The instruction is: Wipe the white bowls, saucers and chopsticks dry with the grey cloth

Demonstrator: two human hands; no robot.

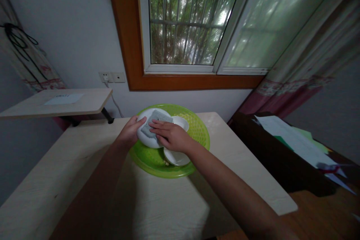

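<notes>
A round white plate [144, 140] is held tilted over a green plastic basket [203, 129]. My left hand [129, 131] grips its left edge, thumb along the near face and the other fingers hidden behind. Against that face lies a grey cloth [157, 115], pressed by my right hand [173, 135] with its fingers close together and nearly flat. Inside the basket, partly covered by my right hand, sit a white bowl [181, 122] and another white bowl [177, 158]. A small pale object [166, 162] shows at the lower bowl's left edge; its kind is unclear.
The basket stands on a pale wooden table [168, 206]. At the left is a raised shelf [92, 102] with a paper sheet [64, 99] on it. Behind are a window [194, 18] and wall sockets [111, 77]. Papers [298, 138] lie on a dark surface at the right.
</notes>
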